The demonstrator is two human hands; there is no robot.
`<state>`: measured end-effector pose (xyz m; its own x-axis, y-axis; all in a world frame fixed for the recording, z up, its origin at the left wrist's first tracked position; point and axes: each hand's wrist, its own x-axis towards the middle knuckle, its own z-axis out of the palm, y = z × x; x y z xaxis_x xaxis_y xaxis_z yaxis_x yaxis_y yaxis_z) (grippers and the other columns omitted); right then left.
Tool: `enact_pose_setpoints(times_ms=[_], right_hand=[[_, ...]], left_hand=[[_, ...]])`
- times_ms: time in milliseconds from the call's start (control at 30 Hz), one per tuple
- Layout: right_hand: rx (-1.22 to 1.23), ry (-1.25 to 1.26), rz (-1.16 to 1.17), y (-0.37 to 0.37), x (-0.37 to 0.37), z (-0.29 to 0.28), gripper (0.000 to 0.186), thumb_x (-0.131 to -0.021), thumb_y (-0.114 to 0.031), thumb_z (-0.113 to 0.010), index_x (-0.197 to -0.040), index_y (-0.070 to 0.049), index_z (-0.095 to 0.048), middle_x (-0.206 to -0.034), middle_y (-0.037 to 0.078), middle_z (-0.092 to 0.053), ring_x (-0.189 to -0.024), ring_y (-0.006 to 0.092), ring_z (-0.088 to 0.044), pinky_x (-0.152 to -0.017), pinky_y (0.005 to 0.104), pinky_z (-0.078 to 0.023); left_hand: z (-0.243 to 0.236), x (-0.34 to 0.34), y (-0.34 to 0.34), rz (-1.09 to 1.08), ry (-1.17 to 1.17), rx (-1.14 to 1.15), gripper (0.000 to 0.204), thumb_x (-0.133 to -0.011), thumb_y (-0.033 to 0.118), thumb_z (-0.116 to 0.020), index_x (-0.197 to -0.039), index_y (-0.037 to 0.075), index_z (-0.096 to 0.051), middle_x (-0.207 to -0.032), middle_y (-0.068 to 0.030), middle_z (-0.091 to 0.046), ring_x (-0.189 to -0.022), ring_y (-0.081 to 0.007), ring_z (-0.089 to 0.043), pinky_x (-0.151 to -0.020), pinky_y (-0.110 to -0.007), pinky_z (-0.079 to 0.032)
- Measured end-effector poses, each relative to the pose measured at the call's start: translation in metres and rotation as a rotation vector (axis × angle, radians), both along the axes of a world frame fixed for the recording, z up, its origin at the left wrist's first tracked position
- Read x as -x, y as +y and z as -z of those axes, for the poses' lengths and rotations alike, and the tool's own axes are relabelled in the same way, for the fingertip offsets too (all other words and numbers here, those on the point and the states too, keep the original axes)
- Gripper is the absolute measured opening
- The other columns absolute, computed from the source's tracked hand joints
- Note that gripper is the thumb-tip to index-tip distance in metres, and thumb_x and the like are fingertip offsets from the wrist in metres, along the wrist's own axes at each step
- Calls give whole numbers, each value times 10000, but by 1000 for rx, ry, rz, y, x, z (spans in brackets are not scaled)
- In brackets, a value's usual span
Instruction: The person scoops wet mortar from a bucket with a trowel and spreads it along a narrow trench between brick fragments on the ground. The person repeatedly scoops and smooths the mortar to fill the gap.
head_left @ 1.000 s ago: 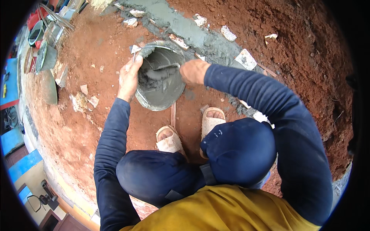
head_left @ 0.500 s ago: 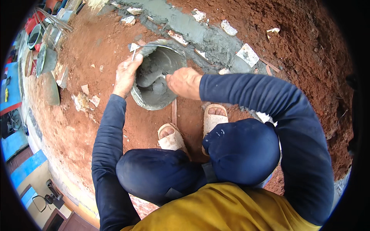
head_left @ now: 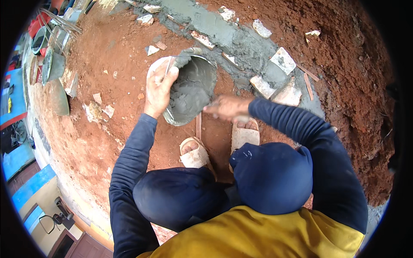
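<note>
Scooping step, by the look of it. Red dirt ground [head_left: 129, 129] all around. Grey bucket [head_left: 191, 88] of wet cement tipped at 11 o'clock. Left hand [head_left: 159, 88] clamped on its rim. Right hand [head_left: 228, 107] closed, maybe on a trowel; blurry. Next: careful lift toward grey strip [head_left: 232, 38] at 12.

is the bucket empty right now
No, the bucket, tipped up by the left hand on its rim, has wet grey mortar coating its inside.

Wet grey mortar [head_left: 189, 92], smooth and glossy, fills a mortar-smeared pan [head_left: 170, 118]; the red earth [head_left: 116, 56] is matt, rough and crumbly.
</note>
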<state>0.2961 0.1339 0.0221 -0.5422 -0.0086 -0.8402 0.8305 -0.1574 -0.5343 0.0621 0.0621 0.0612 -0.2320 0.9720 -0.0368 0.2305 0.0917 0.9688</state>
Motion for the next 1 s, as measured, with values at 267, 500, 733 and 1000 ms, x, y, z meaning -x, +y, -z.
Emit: enact_pose_setpoints(times_ms=[267, 500, 733, 1000], right_hand=[[326, 268, 340, -41, 6, 22, 569, -1008, -612, -571, -872, -59, -590, -571, -26, -464, -424, 79, -469, -344, 256, -383], [130, 276, 411, -22, -84, -41, 619, -1001, -692, -506, -843, -101, -602, -597, -55, -463, -453, 58, -474, -355, 253, -422], [-906, -164, 349, -31, -241, -54, 414, -1056, -414, -524, -1124, -14, -604, -913, 246, -698, -814, 424, -699, -769, 489, -562], [-1160, -309, 520, -63, -253, -13, 428, -1065, -401, -500, -1121, 21, -545, -881, 329, -673, -844, 511, -679, -754, 573, -530]], left_hand=[[12, 16, -16, -226, 224, 82, 466, -1065, 357, -543, -1243, -41, -708, -1185, -71, -717, -1061, -165, -633, -965, -344, -473], [20, 47, -17, -437, -291, 90, 554, -1046, 401, -583, -1347, -61, -630, -1312, -120, -665, -1179, -199, -609, -1038, -337, -457], [17, 60, -33, -478, -520, 92, 536, -1071, 377, -530, -1414, -33, -567, -1385, -135, -625, -1223, -235, -624, -1063, -382, -483], [16, 59, -31, -468, -449, 100, 532, -1072, 385, -535, -1399, -32, -577, -1391, -125, -619, -1243, -228, -607, -1081, -374, -462]])
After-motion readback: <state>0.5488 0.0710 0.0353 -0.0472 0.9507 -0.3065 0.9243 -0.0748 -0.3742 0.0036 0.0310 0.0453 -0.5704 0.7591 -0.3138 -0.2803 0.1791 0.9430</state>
